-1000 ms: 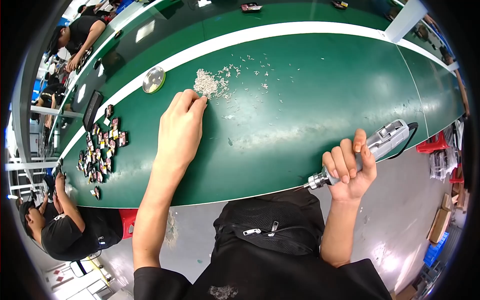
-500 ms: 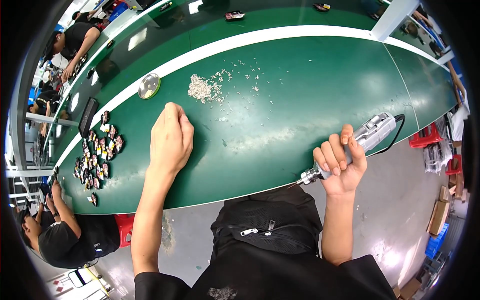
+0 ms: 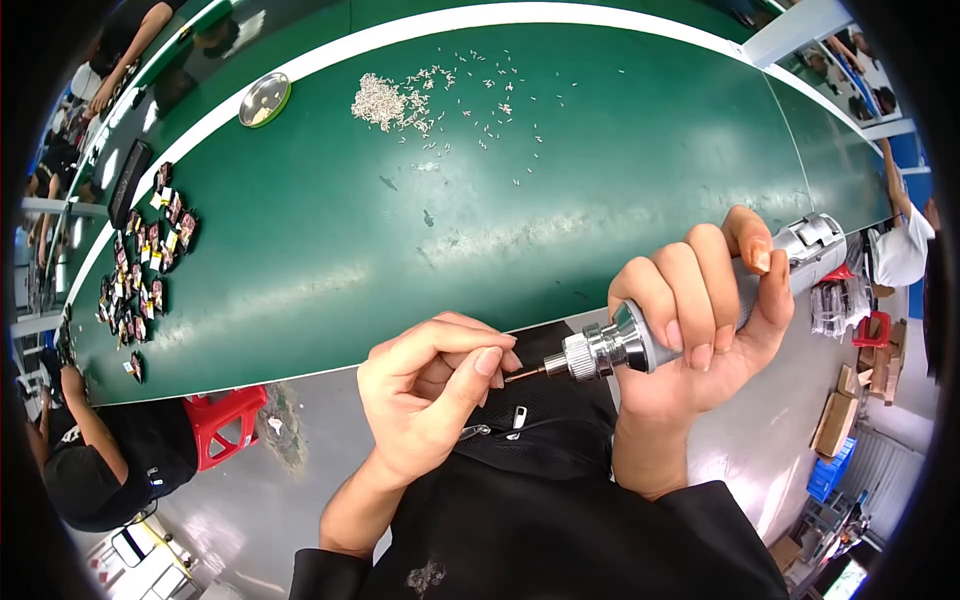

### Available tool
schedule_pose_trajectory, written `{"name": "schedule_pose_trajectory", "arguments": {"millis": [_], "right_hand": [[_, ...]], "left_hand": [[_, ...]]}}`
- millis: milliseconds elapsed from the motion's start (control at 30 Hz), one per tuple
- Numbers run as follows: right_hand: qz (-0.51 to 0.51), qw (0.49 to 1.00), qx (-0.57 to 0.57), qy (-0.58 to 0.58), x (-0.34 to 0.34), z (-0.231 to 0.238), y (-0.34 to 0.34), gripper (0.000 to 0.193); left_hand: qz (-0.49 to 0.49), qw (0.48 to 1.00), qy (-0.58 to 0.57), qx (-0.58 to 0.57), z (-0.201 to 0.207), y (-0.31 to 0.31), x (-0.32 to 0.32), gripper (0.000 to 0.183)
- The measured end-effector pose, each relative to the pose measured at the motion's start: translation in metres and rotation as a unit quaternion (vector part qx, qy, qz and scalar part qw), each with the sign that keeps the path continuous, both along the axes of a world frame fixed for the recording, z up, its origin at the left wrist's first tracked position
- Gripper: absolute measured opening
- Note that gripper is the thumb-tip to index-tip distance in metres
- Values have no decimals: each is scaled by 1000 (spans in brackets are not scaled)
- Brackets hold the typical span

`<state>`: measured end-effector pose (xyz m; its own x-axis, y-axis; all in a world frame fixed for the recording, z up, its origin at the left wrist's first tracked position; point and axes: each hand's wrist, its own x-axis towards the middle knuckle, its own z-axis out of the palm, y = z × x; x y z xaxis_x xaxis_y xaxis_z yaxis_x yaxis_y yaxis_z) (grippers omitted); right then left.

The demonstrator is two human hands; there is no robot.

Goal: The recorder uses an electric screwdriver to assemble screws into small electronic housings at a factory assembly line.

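My right hand (image 3: 690, 330) is wrapped round a silver electric screwdriver (image 3: 595, 352), held level over the table's near edge with its bit pointing left. At the tip of that thin bit, my left hand (image 3: 425, 390) has its thumb and fingers pinched together. Whatever sits between those fingertips is too small and hidden to name. Beyond both hands, a pile of tiny silvery screw-like pieces (image 3: 380, 103) lies on the green table (image 3: 330, 240), with loose ones scattered to its right.
A round dish with a green rim (image 3: 265, 100) rests left of the pile. Several small dark parts with labels (image 3: 150, 250) cluster at the left, near a long black box (image 3: 128, 185). A co-worker (image 3: 90, 460) sits at far left by a red stool (image 3: 225, 428).
My left hand has come off the table toward me and right, pinching at the bit's tip. My right hand has raised the screwdriver closer and turned it more level.
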<state>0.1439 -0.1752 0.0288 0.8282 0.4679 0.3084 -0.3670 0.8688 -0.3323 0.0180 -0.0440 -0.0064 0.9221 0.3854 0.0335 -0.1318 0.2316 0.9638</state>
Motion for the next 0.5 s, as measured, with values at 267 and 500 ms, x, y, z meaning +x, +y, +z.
{"name": "schedule_pose_trajectory", "arguments": {"millis": [267,500], "right_hand": [[-12,1000,2,19,-2,-3,-1,15],[-12,1000,-11,15,-1,-8,-3,16]], "left_hand": [[-9,995,-29,-96,-8,-3,-3,5],[-8,991,-27,-130,-12,-7,2,11]]}}
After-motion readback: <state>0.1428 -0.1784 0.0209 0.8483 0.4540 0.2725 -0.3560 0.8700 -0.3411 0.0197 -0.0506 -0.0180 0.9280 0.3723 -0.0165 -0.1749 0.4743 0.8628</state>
